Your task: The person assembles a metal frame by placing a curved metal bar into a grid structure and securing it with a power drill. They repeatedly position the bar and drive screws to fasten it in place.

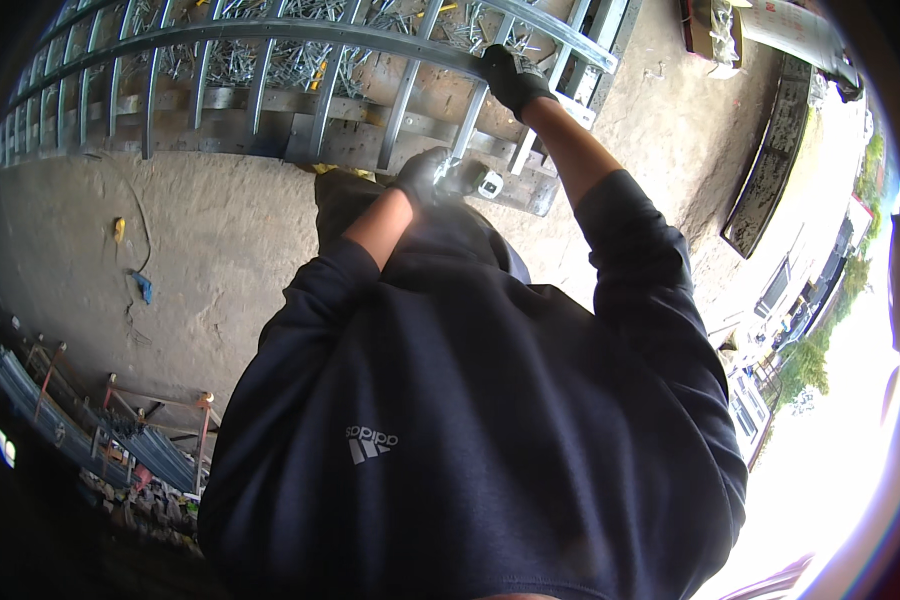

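A long galvanised metal frame [270,28], like a ladder with many crossbars, lies across the far side of the view. My right hand [517,84], in a dark glove, is closed over its long rail near the right end. Closer to my body, my left hand [422,178], in a grey glove, is closed beside the near end of a crossbar [467,125]. A hazy patch blurs its fingers, so what they hold is hidden. Just right of them shows a pale, square-ended piece [490,184] with a dark opening.
Loose screws or nails [300,55] lie heaped beneath the frame on a metal-edged bench [335,135]. A cable with a blue end [145,288] and a yellow object [120,230] are on the floor. Metal lengths [155,450] sit on a rack at lower left. A worn dark beam [770,155] lies right.
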### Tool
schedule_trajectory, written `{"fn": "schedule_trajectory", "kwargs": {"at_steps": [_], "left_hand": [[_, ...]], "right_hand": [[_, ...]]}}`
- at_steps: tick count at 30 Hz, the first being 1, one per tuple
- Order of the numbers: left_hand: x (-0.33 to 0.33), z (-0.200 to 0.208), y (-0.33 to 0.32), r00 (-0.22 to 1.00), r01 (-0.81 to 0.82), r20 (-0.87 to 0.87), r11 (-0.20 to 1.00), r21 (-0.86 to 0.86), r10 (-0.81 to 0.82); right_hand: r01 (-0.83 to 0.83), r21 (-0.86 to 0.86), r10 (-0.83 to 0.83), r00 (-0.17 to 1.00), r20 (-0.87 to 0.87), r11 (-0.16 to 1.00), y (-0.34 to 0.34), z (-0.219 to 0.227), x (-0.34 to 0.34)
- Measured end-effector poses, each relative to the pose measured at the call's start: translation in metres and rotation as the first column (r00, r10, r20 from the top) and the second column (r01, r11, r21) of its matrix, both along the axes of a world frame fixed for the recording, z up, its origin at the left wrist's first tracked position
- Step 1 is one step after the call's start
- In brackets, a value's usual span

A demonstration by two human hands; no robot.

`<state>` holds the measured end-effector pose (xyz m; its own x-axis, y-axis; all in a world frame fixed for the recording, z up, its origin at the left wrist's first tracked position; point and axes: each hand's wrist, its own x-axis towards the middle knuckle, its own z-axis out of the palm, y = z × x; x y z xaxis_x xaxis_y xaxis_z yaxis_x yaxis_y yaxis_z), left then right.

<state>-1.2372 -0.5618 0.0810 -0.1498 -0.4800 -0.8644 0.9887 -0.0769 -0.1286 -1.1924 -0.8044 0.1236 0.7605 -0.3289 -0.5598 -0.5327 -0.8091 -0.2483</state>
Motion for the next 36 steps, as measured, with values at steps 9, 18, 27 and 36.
{"fn": "schedule_trajectory", "kwargs": {"at_steps": [9, 18, 27, 36], "left_hand": [[0.025, 0.025, 0.046, 0.975, -0.098, 0.181, 0.983, -0.153, 0.125], [0.053, 0.056, 0.042, 0.885, -0.136, 0.346, 0.883, -0.449, 0.312], [0.061, 0.044, 0.088, 0.926, -0.053, 0.345, 0.958, -0.281, 0.152], [0.025, 0.005, 0.151, 0.948, -0.278, 0.146, 0.959, -0.048, 0.282]], "right_hand": [[0.034, 0.135, -0.085, 0.916, 0.391, 0.990, 0.003, 0.035, -0.022], [-0.190, 0.523, -0.167, 0.811, 0.560, 0.831, 0.126, 0.067, -0.052], [0.232, 0.972, -0.853, 0.514, -0.094, 0.033, 0.106, 0.056, -0.023], [-0.279, 0.204, 0.128, 0.829, 0.544, 0.938, 0.028, -0.058, 0.051]]}}
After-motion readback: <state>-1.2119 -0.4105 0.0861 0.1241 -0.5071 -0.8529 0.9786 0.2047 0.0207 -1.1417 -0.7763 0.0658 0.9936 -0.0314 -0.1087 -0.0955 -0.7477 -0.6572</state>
